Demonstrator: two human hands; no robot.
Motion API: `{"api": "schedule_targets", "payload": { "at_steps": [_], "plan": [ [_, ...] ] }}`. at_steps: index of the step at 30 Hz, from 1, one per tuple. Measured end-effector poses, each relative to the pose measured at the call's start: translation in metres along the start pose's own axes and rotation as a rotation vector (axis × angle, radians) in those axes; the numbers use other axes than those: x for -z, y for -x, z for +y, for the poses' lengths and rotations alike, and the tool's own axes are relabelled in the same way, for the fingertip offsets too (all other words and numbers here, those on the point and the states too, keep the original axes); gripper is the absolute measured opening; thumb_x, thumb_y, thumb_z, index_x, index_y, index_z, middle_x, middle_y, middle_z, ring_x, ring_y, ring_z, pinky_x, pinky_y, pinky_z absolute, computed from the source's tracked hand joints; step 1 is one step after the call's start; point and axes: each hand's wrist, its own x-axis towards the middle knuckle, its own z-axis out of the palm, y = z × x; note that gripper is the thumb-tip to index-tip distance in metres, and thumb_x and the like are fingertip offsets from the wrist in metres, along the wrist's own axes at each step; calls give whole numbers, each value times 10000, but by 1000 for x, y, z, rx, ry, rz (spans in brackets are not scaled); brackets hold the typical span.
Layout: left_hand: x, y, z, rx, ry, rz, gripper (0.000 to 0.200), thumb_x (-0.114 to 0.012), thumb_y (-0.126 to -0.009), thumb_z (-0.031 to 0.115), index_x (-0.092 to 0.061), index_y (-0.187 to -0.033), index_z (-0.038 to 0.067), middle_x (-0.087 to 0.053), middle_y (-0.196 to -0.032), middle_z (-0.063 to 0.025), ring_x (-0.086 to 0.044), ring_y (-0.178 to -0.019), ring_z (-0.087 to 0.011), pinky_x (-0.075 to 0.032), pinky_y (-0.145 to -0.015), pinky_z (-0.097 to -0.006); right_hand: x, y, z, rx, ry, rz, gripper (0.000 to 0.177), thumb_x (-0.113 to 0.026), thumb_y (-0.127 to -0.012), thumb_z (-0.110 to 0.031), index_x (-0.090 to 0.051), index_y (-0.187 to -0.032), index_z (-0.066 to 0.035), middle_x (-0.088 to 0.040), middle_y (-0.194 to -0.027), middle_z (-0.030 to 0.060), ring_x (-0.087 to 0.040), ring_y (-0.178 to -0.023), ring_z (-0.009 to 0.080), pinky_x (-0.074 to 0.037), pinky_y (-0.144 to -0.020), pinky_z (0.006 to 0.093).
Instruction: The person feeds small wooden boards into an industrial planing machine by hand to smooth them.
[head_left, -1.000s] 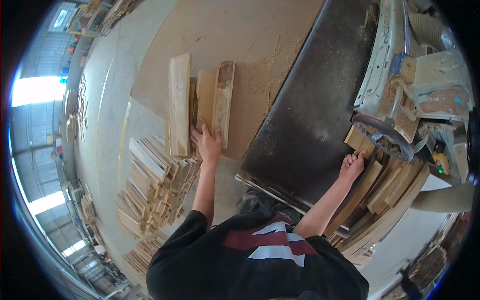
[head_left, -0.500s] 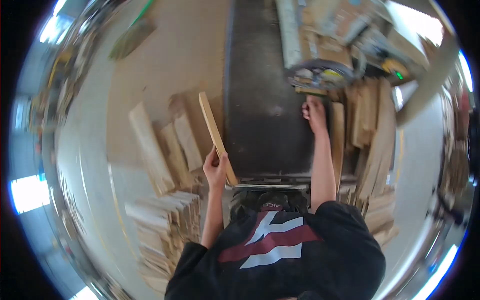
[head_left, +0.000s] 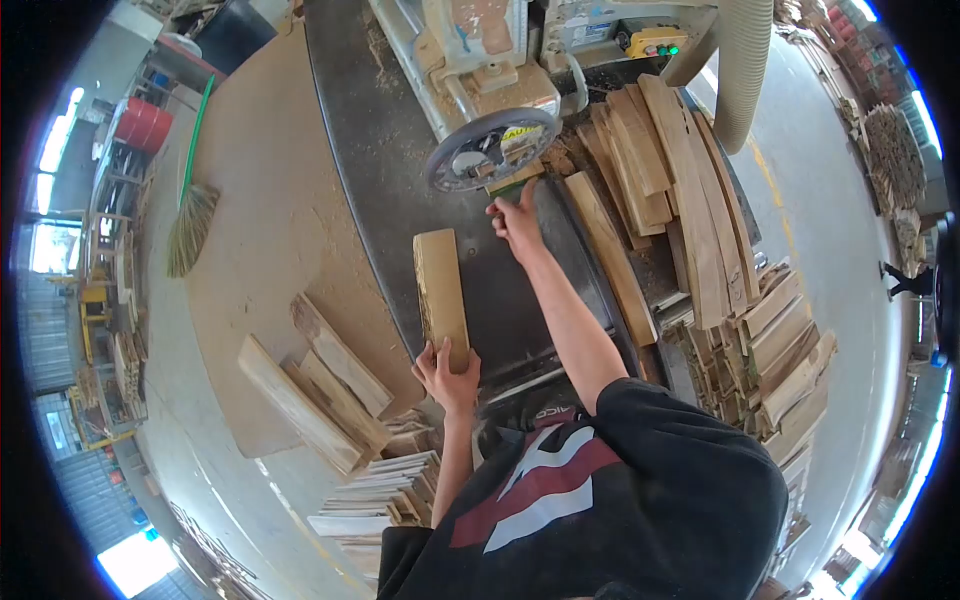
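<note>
My left hand grips the near end of a short wooden board, which now lies with its broad face up over the black machine table. Rough bark-like wood runs down the board's left edge. My right hand is farther forward with its fingers curled, at a small green-edged wooden piece just below the handwheel. Whether those fingers hold that piece is hidden.
Long boards are stacked right of the machine table, with a control box and a hose beyond. At left, loose boards and a broom lie on a brown sheet.
The view has shifted, bringing the machine and handwheel into fuller sight. The board in my left hand has turned from its narrow edge to its broad face and lies farther over the black table.
</note>
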Motion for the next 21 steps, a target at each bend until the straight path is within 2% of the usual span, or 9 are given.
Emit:
{"api": "schedule_targets", "payload": {
  "at_steps": [3, 5, 6, 11, 13, 14, 16, 18, 21],
  "plan": [
    [-1, -4, 7, -65, -85, 44, 583, -868, -731, 247, -717, -1278, 109, -576, -1336, -238, -505, -1280, -449, -431, -1076, -574, -7, -5, -4, -59, 12, 68, 1028, -589, -1040, -84, 184, -1666, -344, -653, -871, 69, -544, -619, 95, -408, -487, 228],
    [1, -8, 14, 104, -66, 8, 721, -862, -739, 252, -628, -1398, 79, -542, -1426, -257, -419, -1386, -485, -372, -1136, -606, -5, -7, -3, -65, 23, 60, 1037, -601, -1030, -81, 162, -1668, -373, -650, -854, 63, -561, -627, 96, -411, -471, 231],
    [-8, -5, -3, 11, 12, -37, 811, -866, -752, 270, -554, -1461, 31, -520, -1468, -275, -417, -1399, -498, -363, -1151, -604, -5, -5, -8, -100, 102, 62, 1035, -605, -1026, -81, 150, -1671, -375, -645, -843, 59, -564, -628, 96, -407, -460, 232],
    [-23, -12, 11, -67, 110, -106, 780, -881, -789, 295, -573, -1443, 3, -507, -1493, -279, -470, -1350, -469, -395, -1126, -563, 24, -34, -39, -135, 239, -71, 970, -598, -1023, -115, 77, -1697, -293, -655, -799, 57, -550, -591, 92, -389, -436, 238],
    [-29, -14, 20, -158, 215, -280, 762, -879, -806, 324, -591, -1431, -3, -524, -1488, -251, -491, -1313, -465, -401, -1112, -557, 40, -37, -60, -156, 293, -141, 590, -577, -1064, -203, -360, -1612, -175, -633, -796, 47, -527, -566, 83, -339, -430, 229],
    [-34, -14, 29, -157, 258, -323, 769, -882, -805, 363, -604, -1433, 17, -511, -1511, -216, -472, -1328, -448, -389, -1107, -565, 49, -29, -65, -157, 287, -139, 590, -577, -1064, -203, -360, -1612, -175, -633, -796, 47, -527, -566, 83, -339, -430, 229],
    [-47, -10, 51, -121, 227, -358, 770, -883, -801, 385, -613, -1433, 38, -485, -1536, -202, -450, -1349, -446, -375, -1107, -574, 60, 14, -90, -170, 302, -307, 373, -564, -1091, -310, -608, -1357, -52, -617, -744, 28, -485, -512, 71, -317, -426, 231],
    [-62, -11, 79, -25, 171, -398, 681, -892, -794, 396, -686, -1368, 93, -427, -1589, -191, -374, -1424, -438, -327, -1129, -595, 78, 68, -91, -245, 276, -368, 392, -635, -1055, -392, -750, -1090, -19, -603, -678, 18, -476, -480, 80, -305, -417, 239],
    [-98, -19, 111, 44, 183, -302, 684, -904, -776, 411, -697, -1355, 109, -400, -1603, -192, -350, -1443, -446, -311, -1126, -612, 105, 146, -87, -525, 503, -449, 533, -543, -1082, -499, -765, -971, -28, -573, -590, 2, -432, -429, 80, -293, -400, 245]
  ]
}}
